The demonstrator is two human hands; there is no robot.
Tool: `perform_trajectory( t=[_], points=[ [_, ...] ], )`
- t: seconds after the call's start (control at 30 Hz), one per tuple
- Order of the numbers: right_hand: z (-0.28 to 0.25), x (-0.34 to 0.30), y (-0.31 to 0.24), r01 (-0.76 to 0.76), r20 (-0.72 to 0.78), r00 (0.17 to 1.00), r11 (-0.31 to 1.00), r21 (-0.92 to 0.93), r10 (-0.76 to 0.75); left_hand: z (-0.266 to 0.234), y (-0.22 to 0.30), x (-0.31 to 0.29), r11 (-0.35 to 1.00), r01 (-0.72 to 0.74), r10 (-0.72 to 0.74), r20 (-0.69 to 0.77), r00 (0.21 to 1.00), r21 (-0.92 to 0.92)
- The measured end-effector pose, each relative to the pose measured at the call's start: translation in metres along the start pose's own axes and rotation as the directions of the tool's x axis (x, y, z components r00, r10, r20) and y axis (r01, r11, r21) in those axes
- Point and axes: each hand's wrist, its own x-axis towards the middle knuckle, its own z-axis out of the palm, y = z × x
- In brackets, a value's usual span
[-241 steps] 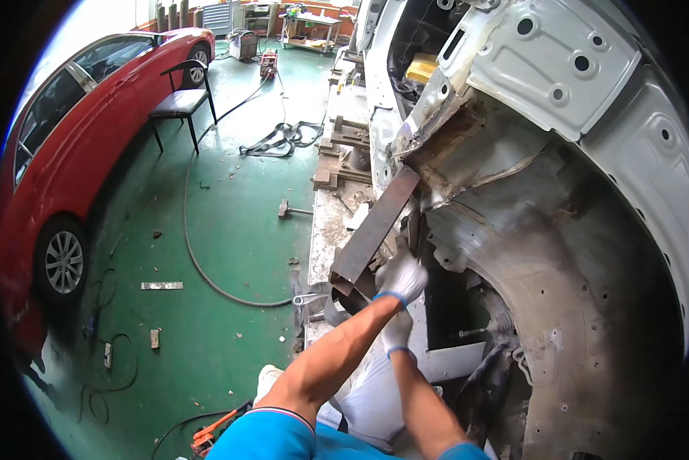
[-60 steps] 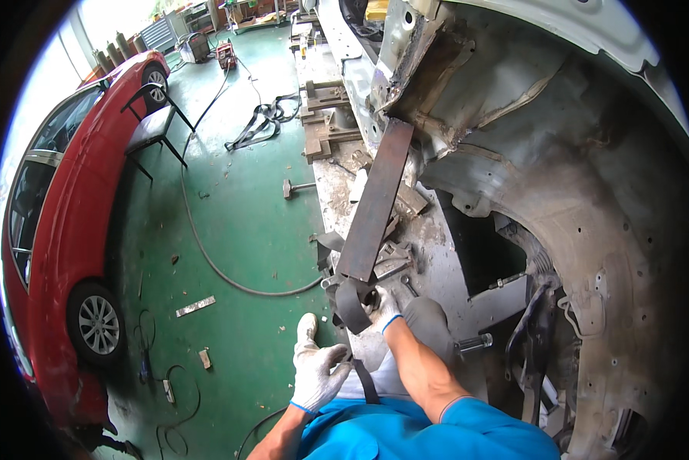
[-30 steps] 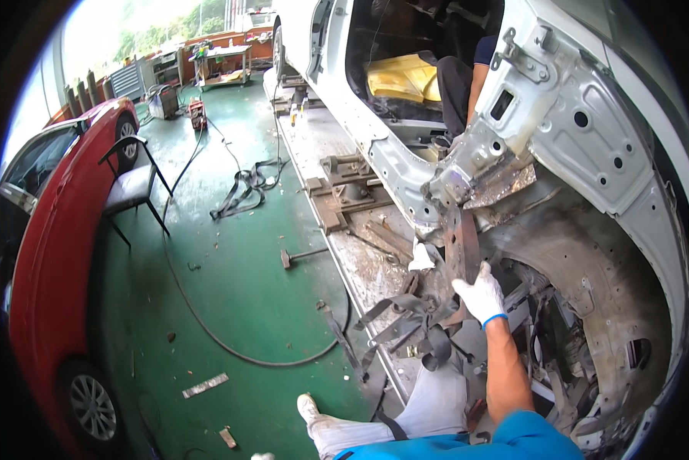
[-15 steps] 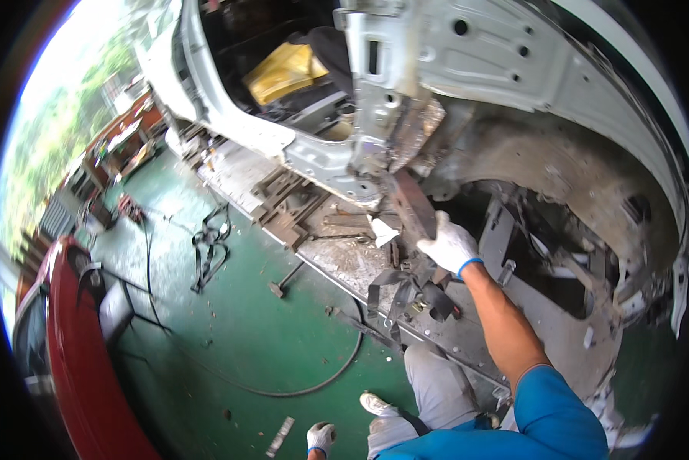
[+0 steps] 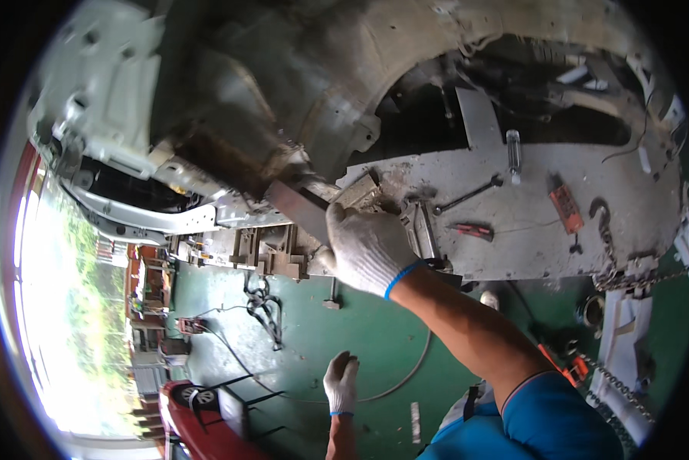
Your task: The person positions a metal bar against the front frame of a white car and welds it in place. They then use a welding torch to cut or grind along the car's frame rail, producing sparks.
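Observation:
My right hand (image 5: 371,249), in a white knit glove with a blue cuff, is wrapped round a rusty brown steel bar (image 5: 302,213). The bar's far end meets or lies close to the rusted lower edge of the car body (image 5: 241,165), in front of the wheel arch; contact is unclear. Lower down, my gloved left hand (image 5: 341,383) hangs over the green floor. Its fingers are loosely bent, and nothing shows in them.
Beneath the body lies a grey metal platform (image 5: 467,249) bearing a wrench (image 5: 467,195), a clear-handled tool (image 5: 513,156) and an orange-red tool (image 5: 565,208). Chains (image 5: 606,245) lie at right. A hammer (image 5: 332,296) and hose (image 5: 413,376) rest on the floor; a red car (image 5: 206,422) stands lower left.
My view has turned and come closer to the wheel arch. The steel bar is still in my right hand near the rusted edge. My left hand shows higher and more fully.

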Motion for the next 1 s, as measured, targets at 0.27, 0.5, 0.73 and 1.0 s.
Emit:
perform_trajectory(
  t=[0.27,0.5,0.73,1.0],
  points=[
    [0.002,-0.001,0.008,-0.007,-0.04,0.999,0.979,0.206,0.016,0.032,-0.098,0.021,0.869,-0.093,-0.111,0.375,0.92,0.487],
    [-0.003,0.005,0.018,0.041,-0.098,0.995,0.951,0.306,-0.012,-0.003,-0.178,-0.072,0.599,0.401,-0.688,0.189,0.701,0.693],
    [-0.008,0.011,0.03,0.021,0.0,1.0,0.852,0.523,-0.025,0.045,-0.105,-0.047,0.683,0.564,-0.674,0.104,0.731,0.463],
    [-0.017,0.011,0.028,-0.135,0.166,0.985,0.831,0.539,0.052,0.112,-0.058,0.016,0.8,0.437,-0.569,0.289,0.77,0.411]
  ],
)
